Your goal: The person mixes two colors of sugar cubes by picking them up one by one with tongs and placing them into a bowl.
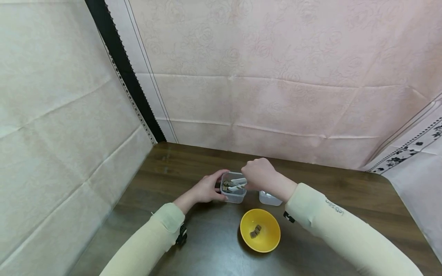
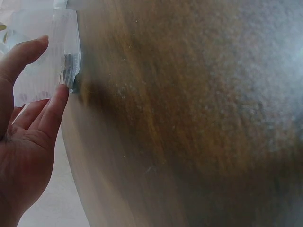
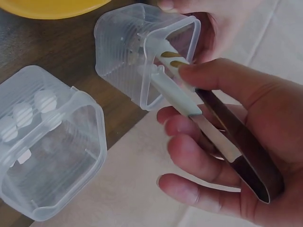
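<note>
My left hand (image 1: pixel 207 188) steadies a clear plastic container (image 1: pixel 235 198), thumb on one side and fingers round the other. Small brown cubes (image 1: pixel 226 186) lie inside it. In the right wrist view, my right hand (image 3: pixel 265 109) holds metal tongs (image 3: pixel 218 140) with pale white tips, pinching them between thumb and fingers. The white tips reach through the container's mouth. What the tips touch is blurred by the plastic. A yellow bowl (image 1: pixel 271 238) stands nearer me on the table, with a few brown cubes (image 1: pixel 255 231) at its bottom.
A second clear container (image 3: pixel 28 79) stands to the right of the first, beneath my right forearm, with several small white pieces (image 3: pixel 46 100) in it. The dark wooden table (image 1: pixel 179 165) ends at cloth-covered walls (image 1: pixel 276 107) behind and to the left.
</note>
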`<control>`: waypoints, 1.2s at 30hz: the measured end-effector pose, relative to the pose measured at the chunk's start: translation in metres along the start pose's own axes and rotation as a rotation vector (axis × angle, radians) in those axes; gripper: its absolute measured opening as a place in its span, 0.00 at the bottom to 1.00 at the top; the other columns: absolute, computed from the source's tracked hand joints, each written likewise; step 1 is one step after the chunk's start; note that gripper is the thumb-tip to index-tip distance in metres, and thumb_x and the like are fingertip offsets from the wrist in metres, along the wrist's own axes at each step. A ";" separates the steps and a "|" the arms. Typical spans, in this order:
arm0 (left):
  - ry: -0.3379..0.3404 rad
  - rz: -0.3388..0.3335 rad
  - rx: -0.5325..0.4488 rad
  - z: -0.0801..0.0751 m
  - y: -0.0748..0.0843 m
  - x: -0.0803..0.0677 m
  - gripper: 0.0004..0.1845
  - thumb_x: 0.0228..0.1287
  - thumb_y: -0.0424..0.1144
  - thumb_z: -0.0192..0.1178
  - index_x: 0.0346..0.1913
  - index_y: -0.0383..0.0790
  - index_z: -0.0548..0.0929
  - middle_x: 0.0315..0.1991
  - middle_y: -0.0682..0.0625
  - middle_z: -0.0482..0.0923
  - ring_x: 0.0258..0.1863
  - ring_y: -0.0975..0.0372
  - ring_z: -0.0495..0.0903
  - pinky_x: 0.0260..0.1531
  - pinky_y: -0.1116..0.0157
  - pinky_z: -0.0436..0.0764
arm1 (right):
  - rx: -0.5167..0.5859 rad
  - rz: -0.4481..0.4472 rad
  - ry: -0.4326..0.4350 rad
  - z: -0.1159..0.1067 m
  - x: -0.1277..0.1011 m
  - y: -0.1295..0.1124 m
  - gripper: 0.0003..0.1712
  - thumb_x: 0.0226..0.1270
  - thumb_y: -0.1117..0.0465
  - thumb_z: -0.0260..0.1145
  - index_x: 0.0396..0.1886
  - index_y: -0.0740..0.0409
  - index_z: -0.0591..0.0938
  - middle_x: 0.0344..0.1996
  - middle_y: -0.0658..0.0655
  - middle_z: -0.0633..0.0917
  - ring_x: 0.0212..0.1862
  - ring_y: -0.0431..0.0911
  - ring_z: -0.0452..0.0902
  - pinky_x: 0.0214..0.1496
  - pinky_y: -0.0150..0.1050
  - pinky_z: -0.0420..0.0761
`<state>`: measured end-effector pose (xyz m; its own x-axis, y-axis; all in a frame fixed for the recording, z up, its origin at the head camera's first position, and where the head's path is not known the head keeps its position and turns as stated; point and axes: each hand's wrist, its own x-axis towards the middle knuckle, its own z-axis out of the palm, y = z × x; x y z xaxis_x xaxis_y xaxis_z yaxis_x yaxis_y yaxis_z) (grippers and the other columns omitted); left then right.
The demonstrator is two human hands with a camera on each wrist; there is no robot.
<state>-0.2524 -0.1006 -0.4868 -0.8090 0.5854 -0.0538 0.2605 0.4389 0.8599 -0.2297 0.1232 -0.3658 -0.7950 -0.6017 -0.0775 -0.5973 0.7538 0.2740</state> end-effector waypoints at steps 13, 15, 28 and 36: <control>0.006 0.001 0.008 0.001 0.000 -0.002 0.49 0.61 0.29 0.78 0.81 0.47 0.63 0.75 0.44 0.70 0.69 0.49 0.77 0.59 0.56 0.86 | -0.116 -0.006 -0.040 0.008 0.015 -0.013 0.19 0.62 0.44 0.81 0.26 0.53 0.89 0.14 0.48 0.76 0.17 0.42 0.64 0.19 0.34 0.77; 0.005 0.002 0.010 0.001 0.000 -0.002 0.49 0.60 0.29 0.78 0.82 0.46 0.63 0.76 0.43 0.70 0.69 0.49 0.77 0.59 0.56 0.87 | -0.118 -0.007 -0.046 0.007 0.015 -0.014 0.18 0.62 0.44 0.81 0.27 0.53 0.90 0.15 0.48 0.77 0.17 0.42 0.65 0.20 0.34 0.77; 0.004 0.000 0.020 0.000 -0.001 0.000 0.49 0.61 0.31 0.79 0.81 0.49 0.63 0.76 0.41 0.69 0.69 0.48 0.77 0.59 0.56 0.86 | -0.140 0.000 -0.098 0.001 0.013 -0.016 0.22 0.58 0.39 0.82 0.29 0.53 0.90 0.16 0.49 0.78 0.18 0.42 0.67 0.23 0.34 0.81; 0.002 -0.008 0.016 0.000 -0.003 0.001 0.49 0.61 0.32 0.79 0.81 0.51 0.64 0.76 0.41 0.70 0.68 0.48 0.77 0.59 0.55 0.86 | -0.128 0.006 -0.095 0.003 0.017 -0.016 0.21 0.60 0.41 0.81 0.28 0.53 0.89 0.15 0.49 0.75 0.18 0.43 0.66 0.21 0.31 0.76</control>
<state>-0.2541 -0.1011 -0.4897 -0.8120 0.5806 -0.0593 0.2626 0.4542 0.8513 -0.2339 0.1020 -0.3747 -0.8087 -0.5648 -0.1643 -0.5788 0.7138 0.3943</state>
